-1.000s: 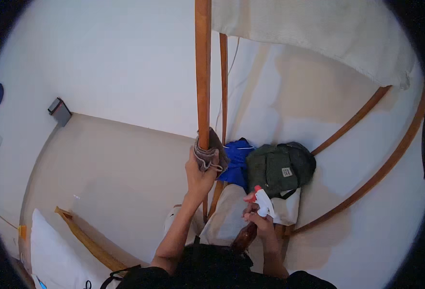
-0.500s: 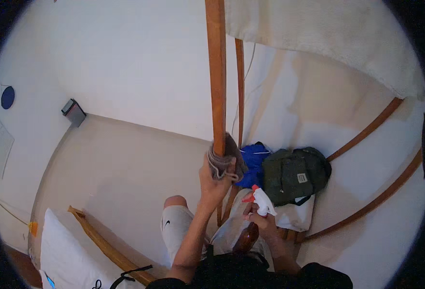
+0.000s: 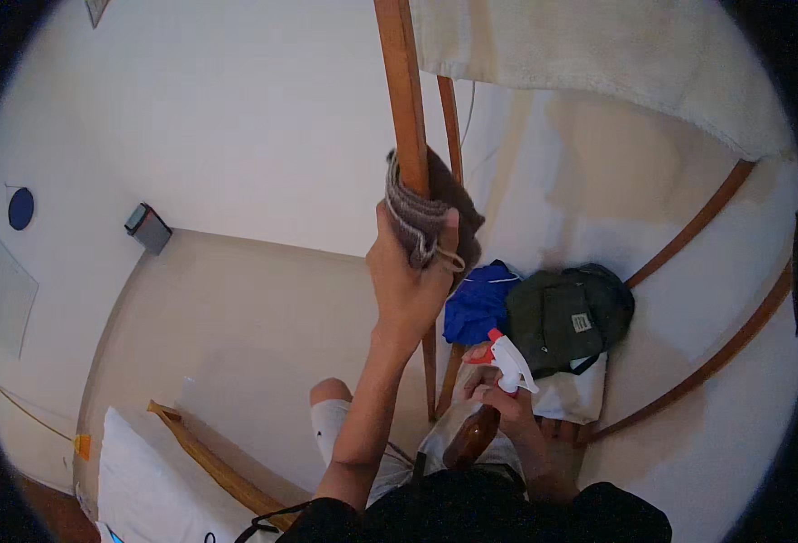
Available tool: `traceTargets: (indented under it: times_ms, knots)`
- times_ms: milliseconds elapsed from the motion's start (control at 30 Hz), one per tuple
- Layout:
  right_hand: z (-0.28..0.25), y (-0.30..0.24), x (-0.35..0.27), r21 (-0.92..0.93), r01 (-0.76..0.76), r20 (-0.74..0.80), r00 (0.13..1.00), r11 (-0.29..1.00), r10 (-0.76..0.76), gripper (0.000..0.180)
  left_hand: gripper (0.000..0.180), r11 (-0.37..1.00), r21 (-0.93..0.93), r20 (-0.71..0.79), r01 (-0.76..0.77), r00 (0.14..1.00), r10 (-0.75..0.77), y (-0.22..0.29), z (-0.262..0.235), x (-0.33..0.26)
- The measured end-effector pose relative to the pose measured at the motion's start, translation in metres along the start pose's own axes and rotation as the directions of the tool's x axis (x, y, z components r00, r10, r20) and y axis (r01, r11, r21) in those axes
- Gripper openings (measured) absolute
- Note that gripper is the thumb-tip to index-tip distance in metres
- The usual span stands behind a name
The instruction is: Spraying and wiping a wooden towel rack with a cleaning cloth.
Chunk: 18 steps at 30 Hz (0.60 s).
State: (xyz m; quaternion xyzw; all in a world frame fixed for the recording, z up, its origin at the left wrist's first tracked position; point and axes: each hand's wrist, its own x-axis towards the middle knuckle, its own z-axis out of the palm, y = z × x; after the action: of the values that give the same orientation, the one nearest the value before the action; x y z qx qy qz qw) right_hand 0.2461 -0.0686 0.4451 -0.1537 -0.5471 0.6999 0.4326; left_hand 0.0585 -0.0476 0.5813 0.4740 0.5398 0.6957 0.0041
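A grey-brown cloth (image 3: 420, 226) is wrapped around an upright wooden post (image 3: 401, 100), and my left hand (image 3: 410, 276) grips the post through it. The fingers are closed, with the thumb on the right side of the cloth. Lower and to the right, my right hand (image 3: 505, 403) holds a spray bottle (image 3: 473, 438) by its neck. The bottle is amber brown with a white and red trigger head that points to the left. Part of the bottle lies close to my lap.
A dark green backpack (image 3: 557, 321) and a blue bag (image 3: 478, 303) lie beyond my right hand. Curved wooden bars (image 3: 697, 222) stand at the right, with cream fabric (image 3: 589, 45) above. At the lower left are a wooden bar (image 3: 222, 475) and a white cushion-like thing (image 3: 136, 480).
My left hand has slid up the post with the cloth, away from my body. The right hand still holds the spray bottle; the view has shifted slightly.
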Motion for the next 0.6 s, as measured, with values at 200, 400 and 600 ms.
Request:
traceTargets:
  times_ms: [200,400,600]
  knots:
    - [-0.014,0.013,0.001,0.031,-0.130,0.029,0.991,0.991,0.129,0.046,0.037,1.000,0.013,0.007,-0.002,1.000,0.001,-0.049,0.019,-0.053]
    - [0.017,-0.014,0.016,0.008,0.038,0.055,0.998,0.999,-0.038,0.050,0.040,0.997,0.055,0.164,0.047,0.985,-0.055,-0.111,-0.005,-0.130]
    - [0.051,-0.046,0.011,0.064,0.055,-0.071,0.996,0.996,-0.050,0.052,0.039,0.999,0.036,0.047,0.005,0.999,-0.007,-0.021,-0.027,-0.015]
